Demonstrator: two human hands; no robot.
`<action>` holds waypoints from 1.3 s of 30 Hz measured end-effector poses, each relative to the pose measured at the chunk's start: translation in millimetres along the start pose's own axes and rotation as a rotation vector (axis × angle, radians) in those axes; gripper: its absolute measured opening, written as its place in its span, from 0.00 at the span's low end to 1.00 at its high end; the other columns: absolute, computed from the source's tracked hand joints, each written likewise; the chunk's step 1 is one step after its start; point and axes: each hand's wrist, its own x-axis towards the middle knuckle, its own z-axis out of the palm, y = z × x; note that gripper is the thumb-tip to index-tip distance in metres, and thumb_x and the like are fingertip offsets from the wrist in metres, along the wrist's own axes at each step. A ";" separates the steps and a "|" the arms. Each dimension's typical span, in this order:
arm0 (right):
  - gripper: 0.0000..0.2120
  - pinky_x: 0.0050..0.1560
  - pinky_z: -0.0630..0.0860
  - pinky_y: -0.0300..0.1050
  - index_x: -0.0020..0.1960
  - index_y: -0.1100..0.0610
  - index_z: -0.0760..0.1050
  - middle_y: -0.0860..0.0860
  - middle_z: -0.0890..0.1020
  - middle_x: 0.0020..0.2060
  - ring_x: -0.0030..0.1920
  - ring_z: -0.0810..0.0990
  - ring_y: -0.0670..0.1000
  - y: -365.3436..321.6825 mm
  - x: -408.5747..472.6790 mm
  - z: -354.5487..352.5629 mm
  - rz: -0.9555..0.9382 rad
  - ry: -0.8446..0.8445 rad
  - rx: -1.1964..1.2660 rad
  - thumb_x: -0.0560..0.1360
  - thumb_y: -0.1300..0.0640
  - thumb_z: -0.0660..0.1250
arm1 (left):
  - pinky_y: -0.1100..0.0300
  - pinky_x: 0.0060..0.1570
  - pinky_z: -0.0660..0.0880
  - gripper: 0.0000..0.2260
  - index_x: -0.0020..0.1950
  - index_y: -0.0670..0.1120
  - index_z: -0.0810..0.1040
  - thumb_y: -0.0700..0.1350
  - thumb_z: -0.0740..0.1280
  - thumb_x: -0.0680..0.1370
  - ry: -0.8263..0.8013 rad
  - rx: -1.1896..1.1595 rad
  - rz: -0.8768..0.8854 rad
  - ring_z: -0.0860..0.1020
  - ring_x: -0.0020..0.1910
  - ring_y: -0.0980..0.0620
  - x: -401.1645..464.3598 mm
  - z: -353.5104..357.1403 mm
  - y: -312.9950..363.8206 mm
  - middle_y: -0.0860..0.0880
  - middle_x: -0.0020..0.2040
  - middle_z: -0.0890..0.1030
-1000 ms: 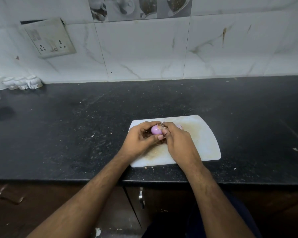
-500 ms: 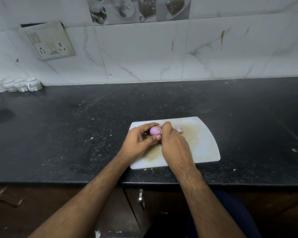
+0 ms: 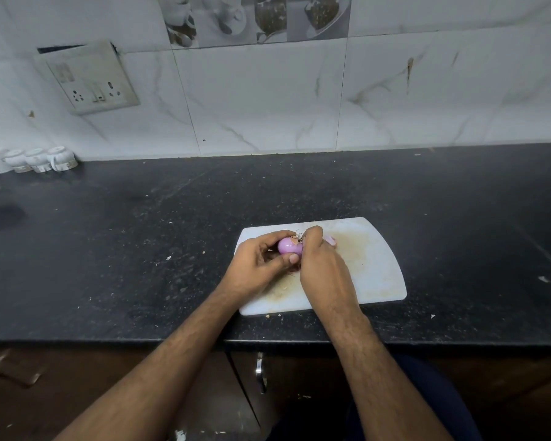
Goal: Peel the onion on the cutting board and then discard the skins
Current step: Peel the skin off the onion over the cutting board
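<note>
A small purple onion (image 3: 287, 246) is held just above the white cutting board (image 3: 376, 265), near its far left corner. My left hand (image 3: 257, 265) cups it from the left, with the thumb under it. From the right, my right hand (image 3: 323, 268) pinches a brown bit of skin (image 3: 299, 236) at the onion's top. A loose pink piece of skin (image 3: 330, 240) lies on the board just beyond my right hand. The board is stained brown in its middle.
The board lies on a black speckled counter (image 3: 140, 249) close to its front edge. Small white cups (image 3: 35, 159) stand at the far left against the marble-tiled wall. A socket plate (image 3: 91, 81) hangs on the wall. Cabinet doors with a metal handle (image 3: 260, 370) are below.
Both hands stay on the onion. My right hand's fingers have shifted up to the onion's top, pinching skin there. The view has shifted slightly.
</note>
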 end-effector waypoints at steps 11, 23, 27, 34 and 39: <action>0.03 0.37 0.72 0.47 0.55 0.53 0.62 0.50 0.77 0.43 0.42 0.77 0.50 11.5 7.4 -2.2 0.144 0.037 0.259 0.82 0.59 0.54 | 0.39 0.64 0.79 0.21 0.69 0.50 0.77 0.55 0.71 0.79 -0.054 0.085 0.003 0.85 0.58 0.40 -0.6 1.1 1.4 0.46 0.62 0.85; 0.06 0.31 0.66 0.33 0.55 0.55 0.66 0.45 0.76 0.40 0.38 0.75 0.41 23.6 13.8 1.5 0.270 0.161 0.366 0.84 0.62 0.52 | 0.43 0.68 0.76 0.19 0.72 0.49 0.76 0.54 0.63 0.83 0.028 0.156 0.010 0.82 0.64 0.48 1.7 -3.9 -0.8 0.51 0.64 0.83; 0.08 0.29 0.65 0.33 0.51 0.51 0.65 0.40 0.74 0.38 0.38 0.75 0.42 24.3 15.5 4.1 0.316 0.187 0.344 0.84 0.62 0.51 | 0.63 0.48 0.77 0.17 0.66 0.50 0.80 0.50 0.59 0.81 0.048 0.105 -0.053 0.82 0.49 0.56 0.1 -4.4 6.4 0.55 0.53 0.85; 0.07 0.32 0.71 0.28 0.58 0.54 0.69 0.44 0.78 0.43 0.40 0.78 0.40 23.8 10.3 0.8 0.202 0.273 0.418 0.84 0.63 0.57 | 0.64 0.52 0.77 0.21 0.67 0.45 0.79 0.45 0.56 0.78 -0.036 0.014 -0.099 0.84 0.51 0.54 0.1 -0.2 10.3 0.47 0.53 0.87; 0.20 0.52 0.78 0.39 0.58 0.50 0.76 0.45 0.78 0.53 0.52 0.78 0.46 20.9 7.2 3.9 -0.074 0.142 0.408 0.77 0.71 0.59 | 0.67 0.46 0.71 0.17 0.65 0.46 0.72 0.47 0.59 0.77 -0.008 0.102 -0.050 0.74 0.42 0.62 -0.5 -0.7 10.1 0.50 0.47 0.77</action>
